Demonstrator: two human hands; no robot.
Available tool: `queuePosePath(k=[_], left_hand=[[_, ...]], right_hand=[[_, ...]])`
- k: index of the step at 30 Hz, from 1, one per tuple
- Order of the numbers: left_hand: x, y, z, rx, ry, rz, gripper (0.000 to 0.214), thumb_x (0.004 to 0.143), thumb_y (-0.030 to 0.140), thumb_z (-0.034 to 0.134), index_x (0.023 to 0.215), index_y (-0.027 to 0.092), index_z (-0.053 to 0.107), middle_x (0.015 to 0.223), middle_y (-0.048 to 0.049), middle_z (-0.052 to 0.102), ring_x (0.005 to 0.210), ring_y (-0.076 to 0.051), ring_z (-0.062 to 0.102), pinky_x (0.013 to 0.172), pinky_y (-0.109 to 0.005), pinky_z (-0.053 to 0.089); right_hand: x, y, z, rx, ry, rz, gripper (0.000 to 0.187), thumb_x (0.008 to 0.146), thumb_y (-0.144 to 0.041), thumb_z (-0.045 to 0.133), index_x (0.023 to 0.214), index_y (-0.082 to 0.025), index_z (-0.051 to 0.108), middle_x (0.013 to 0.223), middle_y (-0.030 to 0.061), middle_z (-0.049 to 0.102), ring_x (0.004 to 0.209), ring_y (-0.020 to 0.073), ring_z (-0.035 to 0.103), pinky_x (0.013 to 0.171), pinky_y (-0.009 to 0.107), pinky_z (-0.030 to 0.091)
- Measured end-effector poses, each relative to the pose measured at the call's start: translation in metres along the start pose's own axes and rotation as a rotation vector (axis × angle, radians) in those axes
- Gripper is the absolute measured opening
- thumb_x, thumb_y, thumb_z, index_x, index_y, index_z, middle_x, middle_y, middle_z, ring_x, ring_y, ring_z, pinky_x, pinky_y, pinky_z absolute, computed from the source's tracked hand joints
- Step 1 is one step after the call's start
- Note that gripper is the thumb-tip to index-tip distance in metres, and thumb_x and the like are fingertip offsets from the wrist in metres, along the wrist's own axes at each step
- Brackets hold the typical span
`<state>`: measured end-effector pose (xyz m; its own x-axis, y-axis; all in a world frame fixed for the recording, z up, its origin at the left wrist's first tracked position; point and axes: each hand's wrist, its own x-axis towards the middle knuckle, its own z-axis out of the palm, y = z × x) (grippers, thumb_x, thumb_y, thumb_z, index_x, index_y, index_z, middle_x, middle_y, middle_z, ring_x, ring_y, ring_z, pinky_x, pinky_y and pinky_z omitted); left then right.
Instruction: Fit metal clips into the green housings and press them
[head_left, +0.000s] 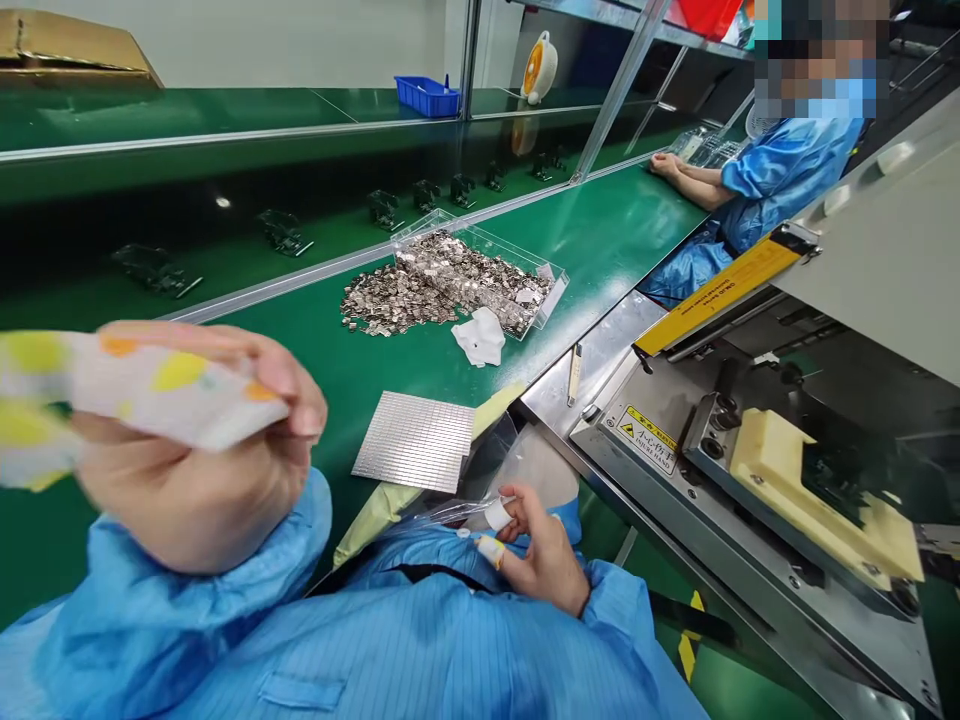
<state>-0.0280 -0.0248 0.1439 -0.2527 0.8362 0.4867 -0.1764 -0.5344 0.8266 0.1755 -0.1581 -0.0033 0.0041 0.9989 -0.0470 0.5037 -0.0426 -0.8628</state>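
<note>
My left hand [217, 470] is raised at the left, fingers curled round a soft white strip [180, 385] with yellow and orange prints. The strip runs out past the left edge; whether it is cloth or paper I cannot tell. Low in front of my body, my right hand [551, 560] has its thumb and forefinger apart, with wraps on the fingertips. Beside it lies a clear plastic bag [525, 470]. A silvery sheet of small metal pieces in rows [412, 440] rests on the green bench, over yellowish paper [375, 520].
A clear tray [559, 300] of small metal pieces lies tilted beside a loose pile [397, 300] and crumpled white paper [480, 338]. A cutter knife [574, 375] is on the metal edge. A machine [750, 480] stands right; a co-worker [795, 180] sits beyond.
</note>
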Motion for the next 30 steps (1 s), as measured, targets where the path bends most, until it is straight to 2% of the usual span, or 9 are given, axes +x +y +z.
queuePosePath(k=[3, 6, 10, 14, 17, 21, 23, 26, 30], left_hand=[[-0.006, -0.013, -0.001, 0.023, -0.306, 0.031, 0.013, 0.071, 0.004, 0.066, 0.072, 0.017, 0.063, 0.068, 0.0008, 0.062, 0.046, -0.009, 0.055, 0.038, -0.022, 0.042], [-0.016, -0.028, -0.003, 0.227, -0.67, -0.027, 0.016, 0.077, 0.005, 0.054, 0.076, 0.018, 0.064, 0.072, -0.0006, 0.066, 0.055, -0.011, 0.062, 0.05, -0.022, 0.05], [-0.019, -0.039, -0.013, 0.548, -0.792, 0.166, 0.021, 0.075, 0.009, 0.049, 0.086, 0.021, 0.062, 0.077, -0.0009, 0.069, 0.065, -0.015, 0.063, 0.061, -0.025, 0.049], [-0.019, -0.042, -0.021, 0.661, -1.069, 0.271, 0.026, 0.075, 0.005, 0.043, 0.09, 0.021, 0.058, 0.079, -0.0006, 0.069, 0.067, -0.014, 0.063, 0.062, -0.024, 0.048], [-0.019, -0.044, -0.026, 0.661, -1.098, 0.438, 0.024, 0.081, 0.002, 0.042, 0.089, 0.02, 0.055, 0.076, -0.0019, 0.067, 0.066, -0.014, 0.062, 0.061, -0.023, 0.047], [-0.015, -0.046, -0.028, 0.541, -1.08, 0.557, 0.022, 0.086, 0.002, 0.045, 0.097, 0.019, 0.054, 0.084, -0.0052, 0.069, 0.075, -0.016, 0.065, 0.068, -0.025, 0.05], [-0.013, -0.044, -0.024, 0.482, -1.114, 0.546, 0.019, 0.089, 0.006, 0.046, 0.101, 0.018, 0.054, 0.086, -0.0064, 0.069, 0.076, -0.017, 0.065, 0.069, -0.026, 0.05], [-0.012, -0.041, -0.013, 0.512, -1.156, 0.505, 0.021, 0.093, 0.011, 0.046, 0.112, 0.017, 0.054, 0.088, -0.0073, 0.069, 0.077, -0.018, 0.066, 0.069, -0.027, 0.05], [-0.011, -0.043, -0.006, 0.545, -1.067, 0.411, 0.031, 0.092, 0.009, 0.05, 0.121, 0.019, 0.052, 0.097, -0.0061, 0.071, 0.083, -0.015, 0.068, 0.074, -0.024, 0.052]], right_hand=[[-0.005, -0.003, -0.003, 0.092, 0.064, -0.011, 0.042, 0.081, -0.026, 0.063, 0.116, -0.025, 0.04, 0.085, 0.0017, 0.066, 0.07, 0.0173, 0.063, 0.066, 0.031, 0.053], [-0.009, -0.007, -0.01, 0.139, 0.133, -0.017, 0.038, 0.082, -0.022, 0.061, 0.116, -0.024, 0.043, 0.088, 0.0025, 0.067, 0.074, 0.0175, 0.063, 0.069, 0.032, 0.053], [-0.001, 0.002, -0.011, 0.175, 0.172, 0.019, 0.038, 0.084, -0.022, 0.058, 0.119, -0.024, 0.044, 0.094, 0.0042, 0.068, 0.08, 0.0186, 0.063, 0.07, 0.032, 0.053], [0.03, 0.016, 0.003, 0.041, 0.026, 0.033, 0.044, 0.076, -0.017, 0.063, 0.118, -0.022, 0.051, 0.102, 0.0061, 0.069, 0.076, 0.0176, 0.064, 0.067, 0.03, 0.052], [0.049, 0.019, 0.007, -0.067, -0.047, 0.036, 0.04, 0.07, -0.014, 0.066, 0.109, -0.022, 0.06, 0.102, 0.0067, 0.07, 0.059, 0.0132, 0.06, 0.061, 0.03, 0.05], [0.048, 0.001, -0.014, 0.065, 0.081, -0.026, 0.026, 0.087, -0.026, 0.055, 0.113, -0.021, 0.06, 0.1, 0.0087, 0.071, 0.068, 0.0172, 0.064, 0.061, 0.032, 0.051], [0.042, -0.016, -0.027, 0.185, 0.15, -0.137, 0.029, 0.09, -0.029, 0.056, 0.119, -0.023, 0.058, 0.107, 0.0095, 0.07, 0.087, 0.0211, 0.066, 0.071, 0.034, 0.053], [0.037, -0.046, -0.034, 0.295, 0.168, -0.332, 0.052, 0.087, -0.032, 0.066, 0.135, -0.029, 0.047, 0.123, 0.0091, 0.064, 0.108, 0.0244, 0.06, 0.091, 0.039, 0.048], [0.042, -0.066, -0.028, 0.34, 0.067, -0.492, 0.06, 0.084, -0.034, 0.07, 0.138, -0.03, 0.043, 0.112, 0.0062, 0.066, 0.104, 0.0242, 0.061, 0.093, 0.04, 0.048]])
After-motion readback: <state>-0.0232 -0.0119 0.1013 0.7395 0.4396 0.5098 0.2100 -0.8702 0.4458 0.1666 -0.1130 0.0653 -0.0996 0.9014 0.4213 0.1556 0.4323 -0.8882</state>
